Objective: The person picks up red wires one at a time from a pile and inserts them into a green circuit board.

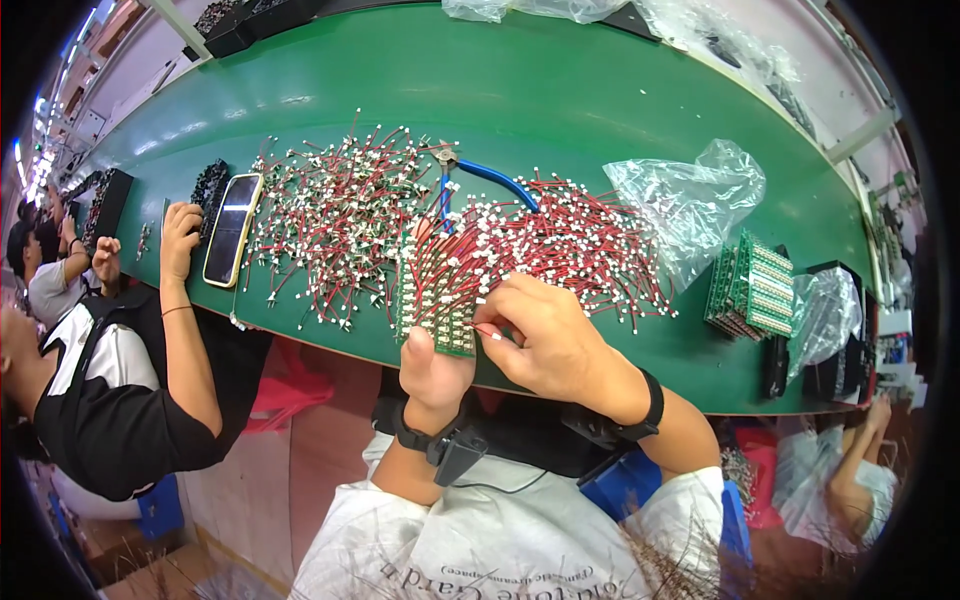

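Observation:
My left hand (436, 375) grips the near edge of a green circuit board panel (432, 308), thumb up along its side. Rows of small white connectors cover the panel, and many red wires with white plugs stand in them. At the panel's right edge, my right hand (550, 338) is closed in a pinch on a short red wire (489, 329). Whether that wire's end sits in a connector is too small to tell. Just beyond the panel, a heap of loose red wires (590, 240) with white plugs spreads to the right.
Blue-handled pliers (500, 180) lie among the wires. Left are a pile of wired small boards (335, 200) and a phone (232, 230). On the right stand stacked green panels (752, 288) beside a clear plastic bag (690, 205). A co-worker (130, 390) sits at my left.

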A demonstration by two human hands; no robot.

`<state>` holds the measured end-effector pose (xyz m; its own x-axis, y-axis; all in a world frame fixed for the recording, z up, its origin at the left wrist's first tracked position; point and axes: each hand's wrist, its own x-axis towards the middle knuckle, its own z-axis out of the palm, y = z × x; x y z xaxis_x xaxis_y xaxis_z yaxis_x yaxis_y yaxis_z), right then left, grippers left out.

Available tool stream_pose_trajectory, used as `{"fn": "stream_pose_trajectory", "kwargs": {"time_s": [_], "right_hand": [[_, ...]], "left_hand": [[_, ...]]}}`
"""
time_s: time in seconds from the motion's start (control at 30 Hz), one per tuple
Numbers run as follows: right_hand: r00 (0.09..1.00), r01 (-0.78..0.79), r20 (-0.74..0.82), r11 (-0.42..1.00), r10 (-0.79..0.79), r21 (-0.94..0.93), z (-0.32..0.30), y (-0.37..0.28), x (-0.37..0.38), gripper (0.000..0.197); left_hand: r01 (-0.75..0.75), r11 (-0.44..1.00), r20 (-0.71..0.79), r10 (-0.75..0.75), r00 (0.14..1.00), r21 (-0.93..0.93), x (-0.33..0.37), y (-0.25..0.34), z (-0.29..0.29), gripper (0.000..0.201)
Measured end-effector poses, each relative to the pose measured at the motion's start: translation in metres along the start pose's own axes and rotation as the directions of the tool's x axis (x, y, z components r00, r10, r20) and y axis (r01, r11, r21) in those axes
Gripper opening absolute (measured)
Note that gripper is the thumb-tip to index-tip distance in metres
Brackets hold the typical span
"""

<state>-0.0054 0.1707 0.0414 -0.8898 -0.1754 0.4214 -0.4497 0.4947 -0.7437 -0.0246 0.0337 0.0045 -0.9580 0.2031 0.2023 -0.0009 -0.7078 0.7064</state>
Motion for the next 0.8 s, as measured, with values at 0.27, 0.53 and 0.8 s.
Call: {"fn": "stream_pose_trajectory", "kwargs": {"time_s": [0.27,0.53,0.8], "right_hand": [[1.000,0.026,0.010,1.000,-0.026,-0.010,0.004,0.000,0.000,0.013],[1.000,0.018,0.002,1.000,-0.018,-0.006,0.004,-0.001,-0.002,0.014],[0.997,0.038,0.067,0.986,-0.028,-0.161,0.001,-0.006,-0.003,0.016]], "left_hand": [[-0.003,1.000,0.009,0.004,1.000,-0.011,0.000,0.002,-0.002,0.087],[-0.009,1.000,0.059,0.010,0.998,-0.026,0.000,-0.004,-0.013,0.086],[-0.041,0.991,0.040,0.036,0.999,0.127,-0.004,-0.011,-0.004,0.082]]}}
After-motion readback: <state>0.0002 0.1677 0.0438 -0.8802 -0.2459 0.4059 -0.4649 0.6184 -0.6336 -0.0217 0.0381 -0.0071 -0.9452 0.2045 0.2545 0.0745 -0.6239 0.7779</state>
